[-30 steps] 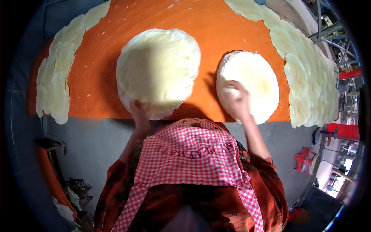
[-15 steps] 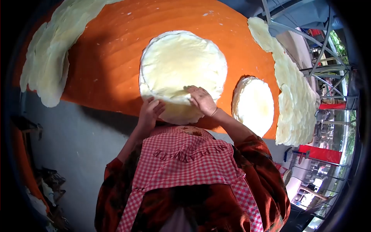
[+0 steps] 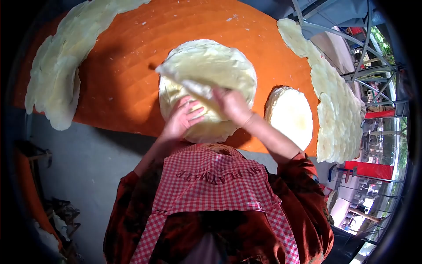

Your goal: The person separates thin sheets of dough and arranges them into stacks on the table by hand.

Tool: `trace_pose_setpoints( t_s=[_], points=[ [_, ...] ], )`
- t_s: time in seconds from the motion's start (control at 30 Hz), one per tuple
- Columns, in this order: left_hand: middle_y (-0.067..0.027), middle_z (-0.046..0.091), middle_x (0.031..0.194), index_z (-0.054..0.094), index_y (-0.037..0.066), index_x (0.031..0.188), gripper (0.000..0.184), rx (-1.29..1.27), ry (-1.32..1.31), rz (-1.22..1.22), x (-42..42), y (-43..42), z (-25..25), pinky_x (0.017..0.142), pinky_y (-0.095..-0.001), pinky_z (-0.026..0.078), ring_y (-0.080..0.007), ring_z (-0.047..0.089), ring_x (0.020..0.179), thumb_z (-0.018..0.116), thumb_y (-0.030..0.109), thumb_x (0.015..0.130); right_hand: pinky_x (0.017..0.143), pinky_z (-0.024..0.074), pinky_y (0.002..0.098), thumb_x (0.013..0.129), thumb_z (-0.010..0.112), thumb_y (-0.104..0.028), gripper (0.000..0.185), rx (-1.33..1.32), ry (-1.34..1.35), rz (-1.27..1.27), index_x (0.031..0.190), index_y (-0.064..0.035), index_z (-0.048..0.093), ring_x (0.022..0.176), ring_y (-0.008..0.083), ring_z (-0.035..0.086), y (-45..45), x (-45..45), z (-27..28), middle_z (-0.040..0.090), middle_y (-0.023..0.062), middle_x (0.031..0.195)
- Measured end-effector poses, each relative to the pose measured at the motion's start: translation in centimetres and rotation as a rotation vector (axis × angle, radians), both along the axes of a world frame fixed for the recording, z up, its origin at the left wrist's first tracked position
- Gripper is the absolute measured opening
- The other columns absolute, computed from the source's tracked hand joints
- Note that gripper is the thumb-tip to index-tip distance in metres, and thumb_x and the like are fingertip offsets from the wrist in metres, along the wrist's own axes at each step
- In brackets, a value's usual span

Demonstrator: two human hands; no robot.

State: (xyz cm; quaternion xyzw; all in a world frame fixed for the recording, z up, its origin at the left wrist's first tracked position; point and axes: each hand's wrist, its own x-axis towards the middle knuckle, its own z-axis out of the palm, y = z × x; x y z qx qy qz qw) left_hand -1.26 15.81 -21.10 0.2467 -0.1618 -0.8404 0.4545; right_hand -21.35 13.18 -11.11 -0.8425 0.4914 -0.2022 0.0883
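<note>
In front of me lies a round stack of thin, pale dough sheets (image 3: 171,103). Its top dough sheet (image 3: 211,66) has its near edge lifted and partly peeled back, with a flap jutting out at the left. My right hand (image 3: 235,107), slightly blurred, is closed on that raised edge; its fingertips are partly hidden. My left hand (image 3: 182,119) is over the near left part of the stack, below the lifted edge, fingers spread and holding nothing.
The stack rests on an orange tabletop (image 3: 127,57). To its right stands a smaller round stack (image 3: 290,116). Overlapping flat sheets line the left end (image 3: 57,83) and right end (image 3: 336,119) of the table. A metal frame (image 3: 369,53) stands beyond the right side.
The top sheet's near edge has risen and moved away from me. My right hand has gone up slightly with it. My left hand has moved right and up over the stack, fingers spreading.
</note>
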Motion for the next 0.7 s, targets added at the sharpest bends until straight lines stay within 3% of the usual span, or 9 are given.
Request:
trace_pose_setpoints(
  t_s=[0.07, 0.1, 0.17, 0.27, 0.37, 0.47, 0.57, 0.67, 0.7],
  points=[
    [-0.0162, 0.049, 0.120, 0.030, 0.008, 0.131, 0.044, 0.021, 0.089, 0.022, -0.9, 1.2, 0.4, 0.089, -0.0433, 0.052, -0.0314, 0.058, 0.106, 0.050, 0.014, 0.093, 0.060, 0.0520, 0.0419, 0.075, 0.058, -0.002, 0.021, 0.135, -0.235, 0.095, 0.095, 0.0020, 0.061, 0.065, 0.0366, 0.062, 1.6, 1.4, -4.8, 0.063, 0.0215, 0.078],
    [-0.0140, 0.049, 0.121, 0.031, 0.009, 0.130, 0.042, 0.061, -0.006, 0.013, -1.1, 1.9, 0.7, 0.088, -0.0417, 0.052, -0.0295, 0.058, 0.105, 0.050, 0.013, 0.093, 0.066, 0.0524, 0.0422, 0.074, 0.058, -0.001, 0.026, 0.347, -0.209, 0.076, 0.100, 0.0021, 0.061, 0.071, 0.0373, 0.063, 2.4, 2.2, -5.6, 0.064, 0.0227, 0.083],
    [-0.0110, 0.054, 0.117, 0.037, 0.009, 0.128, 0.039, 0.087, -0.186, 0.067, -1.1, 3.0, -1.9, 0.090, -0.0406, 0.050, -0.0257, 0.057, 0.107, 0.052, 0.013, 0.092, 0.075, 0.0524, 0.0347, 0.082, 0.062, -0.006, 0.029, 0.422, -0.209, 0.064, 0.111, 0.0013, 0.060, 0.083, 0.0318, 0.065, 3.3, 2.6, -8.3, 0.065, 0.0214, 0.094],
    [-0.0105, 0.055, 0.112, 0.043, 0.006, 0.121, 0.034, 0.077, -0.294, 0.160, -1.5, 4.0, 0.1, 0.087, -0.0372, 0.051, -0.0228, 0.059, 0.100, 0.056, 0.008, 0.089, 0.073, 0.0503, 0.0404, 0.081, 0.057, -0.004, 0.019, 0.656, -0.558, -0.157, 0.099, 0.0009, 0.061, 0.079, 0.0358, 0.063, 3.8, 2.6, -12.2, 0.063, 0.0246, 0.088],
    [-0.0108, 0.057, 0.108, 0.045, 0.005, 0.117, 0.033, -0.007, -0.461, 0.300, -2.4, 4.2, -4.8, 0.082, -0.0324, 0.051, -0.0182, 0.059, 0.094, 0.060, 0.008, 0.088, 0.069, 0.0492, 0.0387, 0.084, 0.058, -0.007, 0.013, 0.727, -0.532, -0.074, 0.094, 0.0000, 0.062, 0.074, 0.0329, 0.063, 3.7, 2.6, -10.8, 0.063, 0.0228, 0.084],
    [-0.0127, 0.058, 0.101, 0.050, 0.003, 0.102, 0.027, -0.300, -1.202, 0.439, -2.2, 4.9, -10.2, 0.071, -0.0257, 0.049, -0.0147, 0.058, 0.093, 0.066, 0.016, 0.084, 0.067, 0.0484, 0.0374, 0.084, 0.059, -0.008, 0.010, 0.661, -0.436, -0.126, 0.090, -0.0019, 0.063, 0.071, 0.0295, 0.063, 3.3, 3.0, -10.6, 0.063, 0.0213, 0.079],
    [-0.0090, 0.062, 0.086, 0.055, -0.001, 0.097, 0.019, -0.097, -0.969, 0.263, -2.1, 4.6, -3.2, 0.068, -0.0266, 0.049, -0.0128, 0.058, 0.077, 0.063, 0.013, 0.086, 0.065, 0.0482, 0.0361, 0.083, 0.060, -0.007, 0.008, 0.739, -0.485, -0.134, 0.089, -0.0030, 0.063, 0.067, 0.0261, 0.061, 3.0, 3.1, -11.5, 0.062, 0.0193, 0.075],
    [-0.0104, 0.062, 0.076, 0.057, -0.003, 0.094, 0.020, -0.143, -0.977, 0.185, -0.7, 4.3, -4.8, 0.060, -0.0268, 0.049, -0.0149, 0.060, 0.066, 0.061, 0.015, 0.086, 0.061, 0.0479, 0.0351, 0.085, 0.059, -0.008, 0.007, 0.640, -0.430, -0.001, 0.086, -0.0019, 0.063, 0.063, 0.0235, 0.059, 2.4, 2.9, -11.9, 0.064, 0.0154, 0.073],
    [-0.0104, 0.062, 0.078, 0.058, -0.003, 0.095, 0.019, -0.035, -0.865, 0.210, -0.1, 4.4, -4.6, 0.060, -0.0269, 0.049, -0.0149, 0.060, 0.067, 0.060, 0.014, 0.086, 0.062, 0.0481, 0.0321, 0.085, 0.060, -0.008, 0.006, 0.700, -0.523, -0.131, 0.084, -0.0027, 0.062, 0.064, 0.0202, 0.059, 1.6, 2.7, -11.0, 0.064, 0.0119, 0.074]
  ],
)
